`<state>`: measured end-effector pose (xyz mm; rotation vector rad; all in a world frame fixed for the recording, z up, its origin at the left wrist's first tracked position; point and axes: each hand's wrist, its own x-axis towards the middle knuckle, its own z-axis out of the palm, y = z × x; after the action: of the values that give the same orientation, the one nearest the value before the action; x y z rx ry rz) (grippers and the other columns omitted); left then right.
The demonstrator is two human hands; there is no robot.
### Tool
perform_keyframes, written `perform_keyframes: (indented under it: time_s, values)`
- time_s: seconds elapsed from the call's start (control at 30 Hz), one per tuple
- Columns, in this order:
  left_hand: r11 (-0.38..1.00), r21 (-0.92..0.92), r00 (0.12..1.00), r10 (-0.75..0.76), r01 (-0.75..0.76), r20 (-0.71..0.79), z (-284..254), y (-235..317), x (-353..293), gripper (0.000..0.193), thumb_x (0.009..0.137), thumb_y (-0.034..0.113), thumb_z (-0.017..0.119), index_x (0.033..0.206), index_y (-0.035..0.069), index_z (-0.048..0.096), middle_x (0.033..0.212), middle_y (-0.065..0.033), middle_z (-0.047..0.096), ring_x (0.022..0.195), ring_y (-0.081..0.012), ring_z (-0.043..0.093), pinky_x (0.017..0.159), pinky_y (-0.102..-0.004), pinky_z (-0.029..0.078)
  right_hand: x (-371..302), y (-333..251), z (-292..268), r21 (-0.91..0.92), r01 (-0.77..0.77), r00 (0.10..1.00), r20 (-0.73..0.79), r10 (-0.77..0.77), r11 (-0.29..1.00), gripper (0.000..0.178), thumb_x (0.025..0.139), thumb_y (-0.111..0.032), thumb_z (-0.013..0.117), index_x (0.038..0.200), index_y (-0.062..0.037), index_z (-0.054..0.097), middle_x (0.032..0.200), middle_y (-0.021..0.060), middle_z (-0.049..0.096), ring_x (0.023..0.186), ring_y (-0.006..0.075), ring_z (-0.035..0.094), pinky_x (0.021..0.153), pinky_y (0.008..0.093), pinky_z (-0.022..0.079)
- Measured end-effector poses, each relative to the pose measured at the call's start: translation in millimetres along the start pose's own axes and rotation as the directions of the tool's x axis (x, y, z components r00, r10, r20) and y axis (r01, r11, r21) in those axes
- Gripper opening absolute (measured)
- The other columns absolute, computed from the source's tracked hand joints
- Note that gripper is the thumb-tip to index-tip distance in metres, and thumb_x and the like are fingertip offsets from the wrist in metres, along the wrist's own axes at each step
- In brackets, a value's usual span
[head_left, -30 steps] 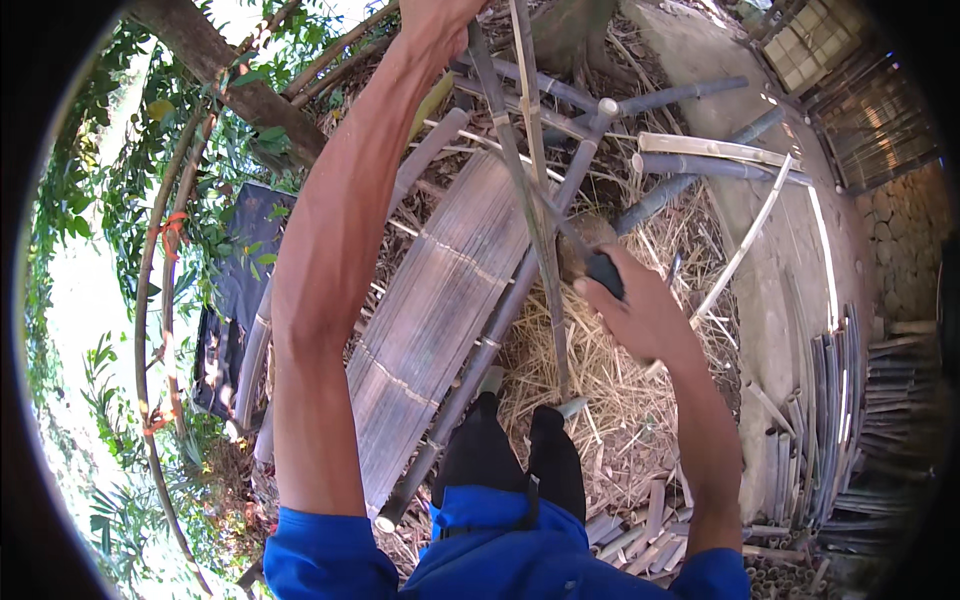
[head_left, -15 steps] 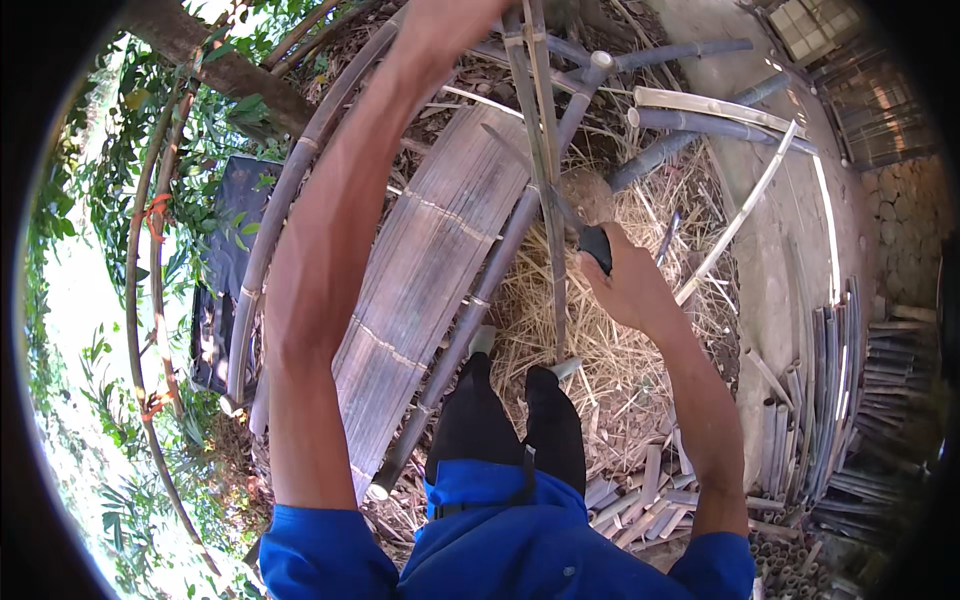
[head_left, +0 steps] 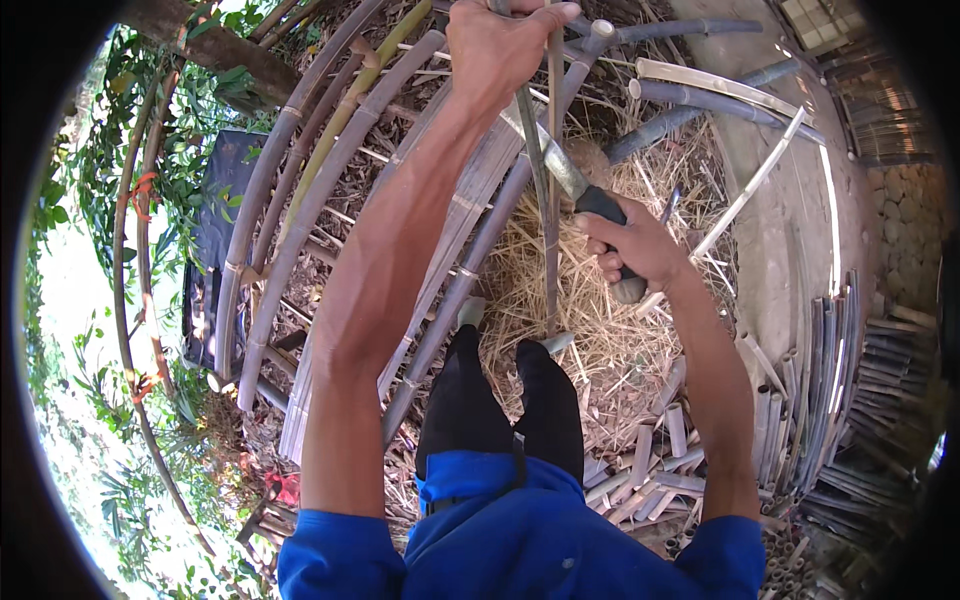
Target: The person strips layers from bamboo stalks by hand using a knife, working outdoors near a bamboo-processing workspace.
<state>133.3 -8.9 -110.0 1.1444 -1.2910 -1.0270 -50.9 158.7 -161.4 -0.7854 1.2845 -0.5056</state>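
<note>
At the upper middle, my left hand [head_left: 497, 55] is closed around the top of a long split bamboo strip [head_left: 552, 235], its thumb stretched to the right. The strip stands upright in front of me, its two halves apart above and together lower down. My right hand [head_left: 640, 245] grips the dark handle of a large knife [head_left: 568, 172]. The knife's metal blade slants up and left, crossing the strip at the split; the strip covers part of the blade. Some fingers of my left hand are cut off by the upper edge.
Left of the strip lies a slatted bamboo bench [head_left: 480, 185] with round bamboo rails [head_left: 455, 295]. Straw [head_left: 610, 320] covers the ground before my feet. Bamboo poles [head_left: 690, 95] lie at the upper right; cut bamboo pieces [head_left: 650, 480] are heaped at the lower right.
My left hand has come down into view on the strip. My right hand has turned, showing more of the knife's handle, and the blade sits more steeply against the strip.
</note>
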Motion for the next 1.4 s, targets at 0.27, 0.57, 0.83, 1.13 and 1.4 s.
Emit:
perform_keyframes:
  time_s: [0.27, 0.57, 0.83, 1.13, 1.4]
  values:
    - [0.999, -0.030, 0.997, 0.044, -0.043, 0.065, 7.4, -5.7, 6.6, 0.018, 0.084, 0.016, 0.082, 0.078, 0.000, 0.077, 0.065, -0.0027, 0.068, 0.056, -0.0083, 0.058, 0.050, -0.0265, 0.042, -2.4, 18.7, 21.6, -0.644, 0.168, 0.871, -0.257, -0.418, 0.747, 0.039, 0.096, -0.025, 0.066, 0.122, 0.0022, 0.053, 0.083, 0.0255, 0.069, 0.070, 0.0391, 0.069, 0.062, 0.0431, 0.055]
    - [0.947, -0.315, 0.963, 0.023, 0.066, 0.270, 38.0, -8.6, -3.6, 0.021, 0.086, 0.023, 0.083, 0.089, 0.002, 0.081, 0.077, -0.0066, 0.074, 0.073, -0.0107, 0.065, 0.071, -0.0264, 0.053, 33.9, 297.7, -27.3, -0.676, -0.322, 0.943, -0.289, 0.164, 0.663, 0.058, 0.090, -0.027, 0.065, 0.134, 0.0066, 0.048, 0.110, 0.0377, 0.065, 0.109, 0.0486, 0.065, 0.093, 0.0539, 0.052]
    - [0.951, 0.285, 0.839, -0.248, 0.116, 0.485, 105.8, -224.9, -110.7, 0.030, 0.087, 0.029, 0.081, 0.099, 0.003, 0.076, 0.080, -0.0069, 0.074, 0.072, -0.0149, 0.068, 0.070, -0.0342, 0.057, 64.1, 299.1, -65.5, -0.611, -0.310, 0.933, -0.341, 0.111, 0.728, 0.047, 0.091, -0.029, 0.066, 0.118, 0.0056, 0.051, 0.098, 0.0348, 0.066, 0.094, 0.0501, 0.067, 0.080, 0.0523, 0.054]
    - [0.996, -0.027, 0.924, -0.065, 0.081, 0.376, 167.8, -291.2, -113.8, 0.024, 0.084, 0.029, 0.086, 0.094, 0.008, 0.082, 0.072, -0.0010, 0.074, 0.061, -0.0075, 0.066, 0.049, -0.0255, 0.053, 75.3, 319.8, -86.0, 0.383, -0.332, 0.916, -0.089, 0.392, 0.862, 0.037, 0.098, -0.018, 0.066, 0.127, -0.0012, 0.050, 0.074, 0.0007, 0.051, 0.050, 0.0091, 0.047, 0.044, 0.0289, 0.041]
    - [0.972, -0.143, 0.863, -0.094, 0.188, 0.496, 186.7, -296.0, -104.2, 0.012, 0.085, 0.009, 0.082, 0.079, 0.000, 0.077, 0.071, -0.0045, 0.070, 0.066, -0.0079, 0.061, 0.058, -0.0283, 0.048, 92.5, 317.2, -71.3, -0.303, -0.078, 0.832, -0.544, -0.105, 0.950, 0.032, 0.096, -0.016, 0.069, 0.121, -0.0030, 0.054, 0.082, 0.0176, 0.070, 0.068, 0.0276, 0.071, 0.061, 0.0388, 0.056]
